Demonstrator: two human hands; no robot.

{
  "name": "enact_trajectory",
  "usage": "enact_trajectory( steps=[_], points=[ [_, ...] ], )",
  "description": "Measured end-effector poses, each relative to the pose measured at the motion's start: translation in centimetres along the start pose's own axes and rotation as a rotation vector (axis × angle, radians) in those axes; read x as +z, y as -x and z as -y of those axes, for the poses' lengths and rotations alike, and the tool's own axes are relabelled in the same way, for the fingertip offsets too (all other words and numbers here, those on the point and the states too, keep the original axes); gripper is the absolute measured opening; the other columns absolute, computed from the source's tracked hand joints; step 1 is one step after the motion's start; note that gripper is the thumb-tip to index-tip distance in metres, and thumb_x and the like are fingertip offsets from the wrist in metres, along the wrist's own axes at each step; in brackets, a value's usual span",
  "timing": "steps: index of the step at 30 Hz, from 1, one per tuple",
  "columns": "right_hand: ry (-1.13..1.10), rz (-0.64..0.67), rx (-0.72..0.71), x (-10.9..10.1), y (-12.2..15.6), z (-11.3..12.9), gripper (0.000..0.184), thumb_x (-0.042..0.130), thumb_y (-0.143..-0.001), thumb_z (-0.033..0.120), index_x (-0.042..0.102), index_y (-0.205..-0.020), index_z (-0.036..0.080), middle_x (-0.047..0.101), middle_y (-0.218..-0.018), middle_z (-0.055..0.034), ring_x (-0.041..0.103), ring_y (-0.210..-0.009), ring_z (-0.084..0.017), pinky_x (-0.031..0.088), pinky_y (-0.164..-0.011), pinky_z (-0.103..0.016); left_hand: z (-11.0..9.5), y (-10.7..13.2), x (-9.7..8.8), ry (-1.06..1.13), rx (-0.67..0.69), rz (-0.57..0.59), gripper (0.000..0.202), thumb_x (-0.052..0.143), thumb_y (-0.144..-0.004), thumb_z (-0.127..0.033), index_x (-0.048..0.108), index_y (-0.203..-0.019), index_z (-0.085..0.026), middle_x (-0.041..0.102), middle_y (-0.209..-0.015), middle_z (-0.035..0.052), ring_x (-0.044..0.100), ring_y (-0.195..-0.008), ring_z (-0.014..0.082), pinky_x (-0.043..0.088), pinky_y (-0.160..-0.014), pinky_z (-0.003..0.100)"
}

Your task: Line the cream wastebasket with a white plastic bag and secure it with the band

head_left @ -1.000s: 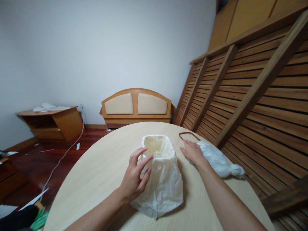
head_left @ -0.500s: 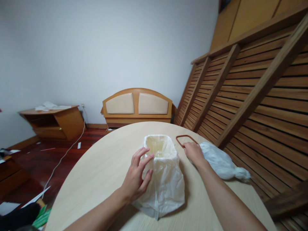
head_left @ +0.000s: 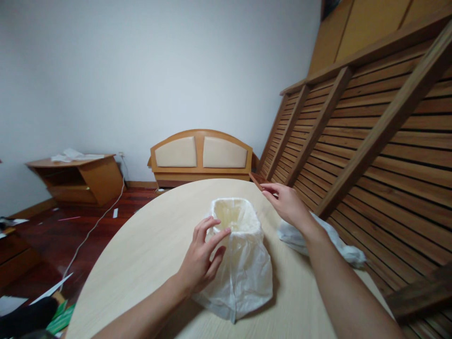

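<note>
A small bin (head_left: 231,209) lined with a white plastic bag (head_left: 247,273) stands upright on the round table, the bag folded over its rim and hanging down outside. My left hand (head_left: 205,252) is at the left of the rim, fingers curved and apart, fingertips at the bag's folded edge; whether they press on it I cannot tell. My right hand (head_left: 287,205) pinches a brown rectangular ring (head_left: 256,181) above the table's far right edge. The ring is tilted, seen nearly edge-on. Partly hidden under my right forearm lies a knotted, filled white bag (head_left: 353,255).
The pale round table (head_left: 151,245) fills the foreground. A slatted wooden panel (head_left: 353,165) leans close along its right side. Beyond it are a headboard (head_left: 201,150), a low cabinet (head_left: 81,181) with papers, and a white cable (head_left: 95,226) across the floor.
My right hand has lifted the brown ring off the table, up and away from me, tilting it. The knotted bag has shifted slightly left. My left hand has hardly moved.
</note>
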State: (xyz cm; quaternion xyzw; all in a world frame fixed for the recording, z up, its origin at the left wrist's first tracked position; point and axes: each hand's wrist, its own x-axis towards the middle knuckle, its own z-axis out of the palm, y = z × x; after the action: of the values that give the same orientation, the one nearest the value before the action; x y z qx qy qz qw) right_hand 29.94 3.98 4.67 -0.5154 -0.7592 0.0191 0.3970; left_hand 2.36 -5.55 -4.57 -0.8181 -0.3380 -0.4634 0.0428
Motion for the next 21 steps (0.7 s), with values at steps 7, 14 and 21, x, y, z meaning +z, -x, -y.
enact_trajectory(
  steps=[7, 14, 21],
  points=[
    [-0.236, 0.045, -0.108, -3.0, 1.2, 5.2, 0.031, 0.057, -0.092, 0.036, 0.074, -0.115, 0.023, 0.074, -0.112, -0.0075, 0.069, -0.101, -0.023, 0.059, -0.088, -0.037, -1.4, -1.1, -1.2, 0.053, -0.039, -0.035, 0.033, 0.048, -0.095, -0.014, 0.061, -0.122, -0.028, 0.054, -0.127, 0.0085, 0.044, -0.128, 0.0251, 0.043, -0.107, 0.046],
    [-0.171, 0.088, -0.238, -4.4, 1.6, 6.6, 0.027, 0.057, -0.094, 0.028, 0.075, -0.114, 0.024, 0.075, -0.107, -0.0057, 0.07, -0.098, -0.02, 0.057, -0.089, -0.033, 0.9, -7.9, -2.1, 0.235, -0.354, -0.046, 0.028, 0.05, -0.096, -0.032, 0.07, -0.11, -0.02, 0.069, -0.111, 0.0094, 0.06, -0.107, 0.0219, 0.045, -0.099, 0.038],
    [-0.132, 0.081, -0.252, -5.0, 1.6, 7.1, 0.027, 0.057, -0.094, 0.025, 0.074, -0.114, 0.023, 0.075, -0.105, -0.0058, 0.07, -0.094, -0.02, 0.057, -0.082, -0.031, 6.2, -13.0, 0.3, 0.436, -0.663, 0.267, 0.03, 0.07, -0.074, -0.039, 0.077, -0.083, -0.011, 0.073, -0.076, 0.0081, 0.061, -0.065, 0.0166, 0.043, -0.06, 0.026]
  ],
)
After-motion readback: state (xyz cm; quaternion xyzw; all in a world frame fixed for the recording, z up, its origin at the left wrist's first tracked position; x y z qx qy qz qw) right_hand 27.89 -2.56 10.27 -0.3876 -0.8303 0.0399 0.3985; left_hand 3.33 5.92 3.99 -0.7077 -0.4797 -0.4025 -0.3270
